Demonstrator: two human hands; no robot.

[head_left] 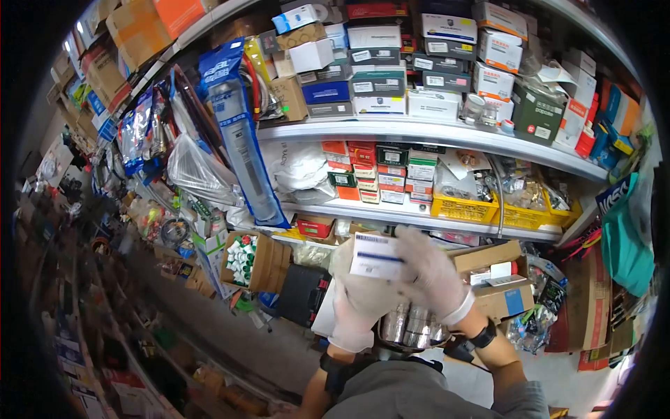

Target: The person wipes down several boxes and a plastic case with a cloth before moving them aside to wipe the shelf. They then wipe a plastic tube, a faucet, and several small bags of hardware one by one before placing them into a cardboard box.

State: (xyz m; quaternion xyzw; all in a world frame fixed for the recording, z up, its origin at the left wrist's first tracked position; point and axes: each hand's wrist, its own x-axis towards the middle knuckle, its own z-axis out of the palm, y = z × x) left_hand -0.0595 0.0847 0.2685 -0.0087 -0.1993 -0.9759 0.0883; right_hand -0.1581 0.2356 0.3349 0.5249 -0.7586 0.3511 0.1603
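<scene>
A small white box (375, 257) with dark blue print and a blue stripe is held up in front of me, its printed face turned my way. My left hand (364, 297), in a whitish glove, is closed around it from below and from the left. On the other side, my right hand (434, 279), gloved too and blurred by motion, has its fingers at the box's right edge. Below the hands, silvery cylindrical things (412, 325) stand in a round container, partly hidden by my right wrist.
Shelves ahead carry stacked small boxes (377, 84) and yellow baskets (464, 208) of bagged parts. A long blue package (241, 133) hangs at the left. Cardboard boxes stand low down, one with green-and-white pieces (242, 258), another open (499, 300) on the right.
</scene>
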